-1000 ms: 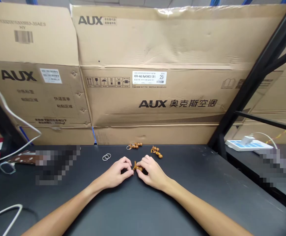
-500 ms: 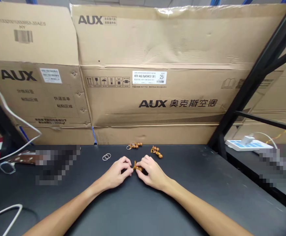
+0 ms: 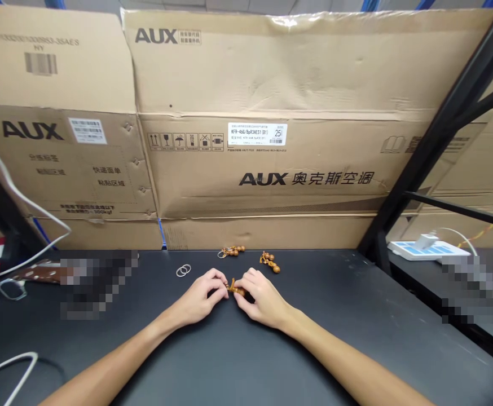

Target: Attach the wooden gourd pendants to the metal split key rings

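Note:
Between my hands, low over the dark table, is a brown gourd charm (image 3: 238, 291) with an orange-brown cord. My right hand (image 3: 260, 294) is closed on the charm's body, its fingers hiding part of it. My left hand (image 3: 204, 296) pinches at the cord end on the left; whether a metal ring is also in those fingers is hidden. Just beyond my right hand lie loose gourd charms (image 3: 271, 262) with cords. Farther back a gourd keychain (image 3: 233, 251) has a metal ring at its left end. Two silver key rings (image 3: 183, 270) lie overlapping beyond my left hand.
Cardboard boxes (image 3: 255, 197) stand along the back edge of the black table (image 3: 229, 361). At left are eyeglasses (image 3: 13, 288), a white cable (image 3: 30, 197) and a blurred dark item. A black metal frame (image 3: 424, 152) and a power strip (image 3: 428, 248) are at right.
My left fingers have shifted slightly left at the cord end, and a little more of the charm's cord shows between the hands. The right hand keeps its grip almost unmoved.

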Action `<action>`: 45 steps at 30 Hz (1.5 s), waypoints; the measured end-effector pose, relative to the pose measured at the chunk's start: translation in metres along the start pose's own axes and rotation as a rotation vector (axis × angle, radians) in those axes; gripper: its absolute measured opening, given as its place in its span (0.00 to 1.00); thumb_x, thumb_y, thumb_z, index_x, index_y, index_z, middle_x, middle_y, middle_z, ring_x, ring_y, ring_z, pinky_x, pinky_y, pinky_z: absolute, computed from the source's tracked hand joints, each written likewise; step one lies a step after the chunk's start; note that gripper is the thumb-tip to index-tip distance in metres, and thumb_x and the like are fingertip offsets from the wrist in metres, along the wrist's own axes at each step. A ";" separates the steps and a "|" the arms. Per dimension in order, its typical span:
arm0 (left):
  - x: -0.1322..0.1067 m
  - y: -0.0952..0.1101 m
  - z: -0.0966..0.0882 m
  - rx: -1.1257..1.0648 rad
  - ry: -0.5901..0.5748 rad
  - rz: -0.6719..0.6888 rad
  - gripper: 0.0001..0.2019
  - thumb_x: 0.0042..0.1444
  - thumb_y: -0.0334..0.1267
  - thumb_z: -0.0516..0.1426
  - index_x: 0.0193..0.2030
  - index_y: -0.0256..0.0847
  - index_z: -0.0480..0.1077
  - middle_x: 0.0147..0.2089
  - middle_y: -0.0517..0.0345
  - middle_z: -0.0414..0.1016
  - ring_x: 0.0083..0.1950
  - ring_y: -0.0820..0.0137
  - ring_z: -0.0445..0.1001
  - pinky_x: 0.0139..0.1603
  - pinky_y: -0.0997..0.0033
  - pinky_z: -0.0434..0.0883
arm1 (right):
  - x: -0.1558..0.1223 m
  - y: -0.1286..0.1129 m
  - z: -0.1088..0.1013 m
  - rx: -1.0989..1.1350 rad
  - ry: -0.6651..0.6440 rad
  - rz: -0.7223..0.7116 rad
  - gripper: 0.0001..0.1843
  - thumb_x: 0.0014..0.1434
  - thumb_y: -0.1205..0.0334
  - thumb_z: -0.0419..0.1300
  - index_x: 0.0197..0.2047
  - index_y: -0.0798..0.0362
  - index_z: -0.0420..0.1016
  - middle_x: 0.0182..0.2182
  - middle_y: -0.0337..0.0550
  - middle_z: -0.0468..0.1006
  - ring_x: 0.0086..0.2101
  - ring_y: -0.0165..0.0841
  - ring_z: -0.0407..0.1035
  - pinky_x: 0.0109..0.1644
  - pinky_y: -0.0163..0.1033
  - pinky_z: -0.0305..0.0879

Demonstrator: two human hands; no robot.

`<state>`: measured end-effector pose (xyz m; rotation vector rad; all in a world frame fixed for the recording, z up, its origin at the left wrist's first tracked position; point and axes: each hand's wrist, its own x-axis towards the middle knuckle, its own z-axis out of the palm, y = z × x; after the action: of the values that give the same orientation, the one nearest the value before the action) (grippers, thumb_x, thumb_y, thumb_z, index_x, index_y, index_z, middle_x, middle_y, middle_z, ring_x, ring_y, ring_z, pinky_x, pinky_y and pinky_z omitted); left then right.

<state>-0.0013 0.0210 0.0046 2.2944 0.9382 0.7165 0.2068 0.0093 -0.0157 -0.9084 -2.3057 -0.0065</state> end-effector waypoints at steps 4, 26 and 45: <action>0.000 0.002 -0.001 -0.019 -0.026 0.006 0.16 0.63 0.41 0.48 0.30 0.39 0.73 0.45 0.55 0.67 0.42 0.70 0.69 0.46 0.71 0.67 | -0.001 0.000 0.001 0.003 0.003 -0.001 0.05 0.59 0.67 0.54 0.38 0.53 0.70 0.30 0.44 0.72 0.33 0.36 0.62 0.40 0.42 0.60; 0.000 0.003 -0.002 -0.040 -0.012 -0.033 0.18 0.61 0.44 0.51 0.24 0.38 0.69 0.44 0.56 0.67 0.39 0.71 0.68 0.44 0.71 0.67 | 0.000 -0.001 0.000 0.009 0.006 0.018 0.06 0.60 0.65 0.54 0.38 0.54 0.71 0.30 0.44 0.72 0.33 0.35 0.61 0.40 0.40 0.60; 0.001 -0.003 -0.010 -0.032 -0.035 -0.006 0.16 0.63 0.45 0.49 0.36 0.41 0.74 0.48 0.55 0.64 0.37 0.73 0.67 0.39 0.73 0.66 | 0.001 0.000 0.002 -0.119 0.063 0.159 0.03 0.59 0.65 0.55 0.35 0.52 0.70 0.31 0.43 0.74 0.34 0.35 0.63 0.38 0.39 0.57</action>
<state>-0.0086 0.0261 0.0095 2.2682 0.9111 0.6818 0.2048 0.0104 -0.0168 -1.1343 -2.1878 -0.1043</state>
